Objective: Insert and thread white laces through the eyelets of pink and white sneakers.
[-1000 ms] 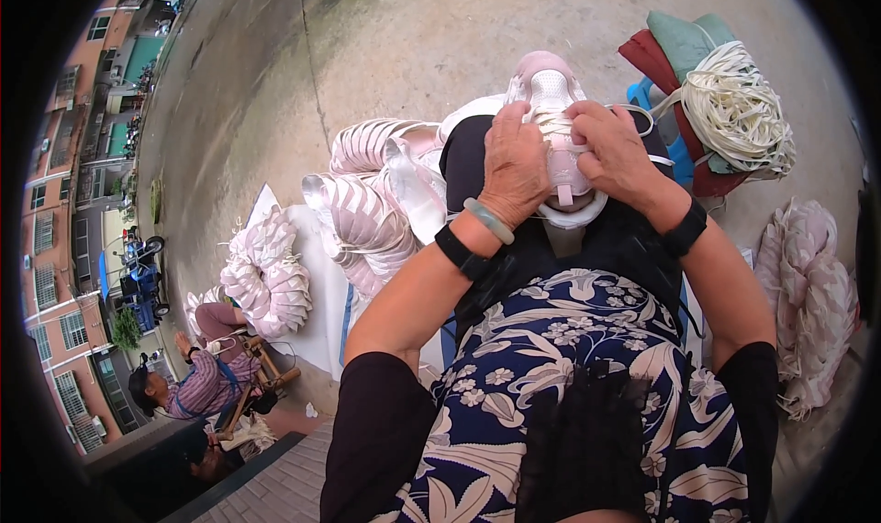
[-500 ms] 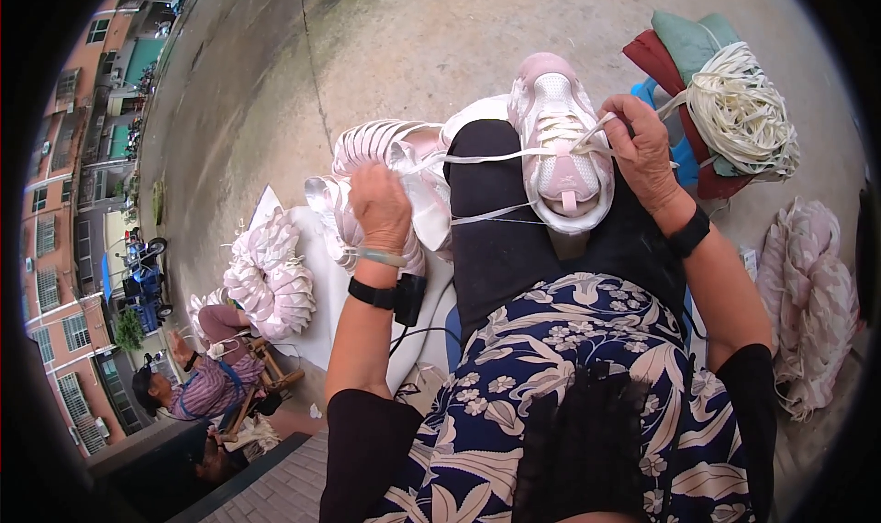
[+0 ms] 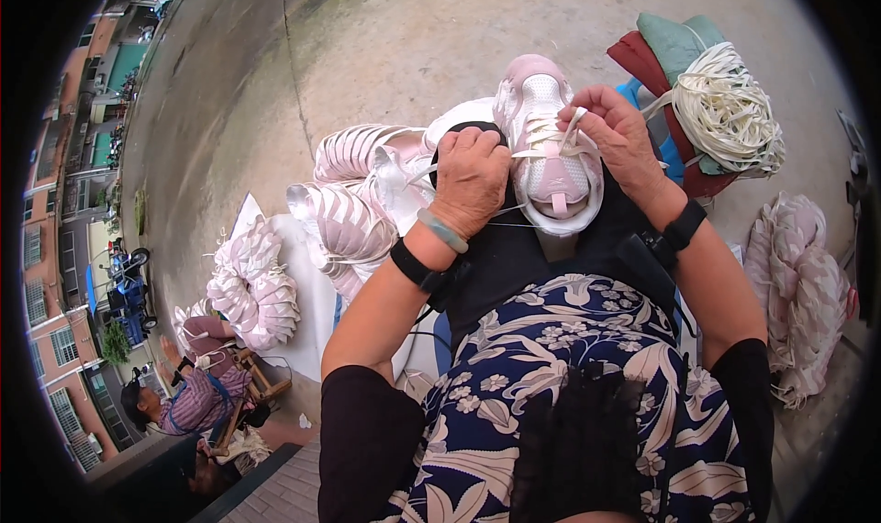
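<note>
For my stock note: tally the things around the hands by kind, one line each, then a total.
Pink and white shoe on the lap, right hand pinching its white lace, left hand beside it: 1
Stacks of pink and white shoe uppers: 2 clear, more may be hidden
Bundle of cream laces: 1
Bundle of pale pink material: 1
Total: 5

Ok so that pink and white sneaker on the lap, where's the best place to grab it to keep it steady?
Probably grip the pink and white sneaker around its heel end, coming from the wearer's side. It lies sole down on the black-clad lap, heel nearest, while the right hand works the white lace further up, so the heel stays free.
</note>
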`<state>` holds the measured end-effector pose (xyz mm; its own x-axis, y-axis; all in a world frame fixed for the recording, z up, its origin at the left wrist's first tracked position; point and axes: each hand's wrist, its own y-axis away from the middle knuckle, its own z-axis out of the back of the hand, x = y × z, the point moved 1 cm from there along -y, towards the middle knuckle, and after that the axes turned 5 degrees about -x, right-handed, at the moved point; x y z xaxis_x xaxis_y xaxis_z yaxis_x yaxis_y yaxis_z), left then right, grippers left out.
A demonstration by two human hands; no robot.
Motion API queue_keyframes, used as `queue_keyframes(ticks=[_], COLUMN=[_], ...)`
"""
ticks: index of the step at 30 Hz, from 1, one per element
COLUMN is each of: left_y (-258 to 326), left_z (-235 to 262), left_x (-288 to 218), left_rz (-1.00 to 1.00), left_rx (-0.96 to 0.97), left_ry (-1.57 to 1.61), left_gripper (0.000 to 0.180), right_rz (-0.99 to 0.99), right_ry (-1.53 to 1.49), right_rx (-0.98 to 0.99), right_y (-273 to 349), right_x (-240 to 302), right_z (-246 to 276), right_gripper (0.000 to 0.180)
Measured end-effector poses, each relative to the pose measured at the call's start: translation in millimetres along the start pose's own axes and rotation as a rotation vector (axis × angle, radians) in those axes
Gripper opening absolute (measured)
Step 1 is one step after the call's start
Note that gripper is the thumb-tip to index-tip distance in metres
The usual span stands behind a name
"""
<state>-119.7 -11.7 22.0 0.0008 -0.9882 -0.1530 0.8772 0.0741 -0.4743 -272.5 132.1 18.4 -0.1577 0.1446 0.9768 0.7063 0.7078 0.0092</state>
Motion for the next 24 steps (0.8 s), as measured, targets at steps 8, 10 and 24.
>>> queue_keyframes(ticks=[8,10,24], left_y=[1,2,13], left_z=[3,5,37], left_x=[1,2,6], left_rz=[0.007,0.028,0.066], left_rx=[0.031,0.030,0.031], left_ry=[0.016,0.012,-0.093], left_gripper=[0.006,0.006,0.005], right_rz=[-0.070,-0.106,-0.180], right_ry=[0.059,0.090,0.497], right_rx=[0.111,0.117,0.284], right_y=[-11,-10,-20], right_x=[5,10,9], right_z=[6,8,15], right_gripper=[0.009,0.007,0.021])
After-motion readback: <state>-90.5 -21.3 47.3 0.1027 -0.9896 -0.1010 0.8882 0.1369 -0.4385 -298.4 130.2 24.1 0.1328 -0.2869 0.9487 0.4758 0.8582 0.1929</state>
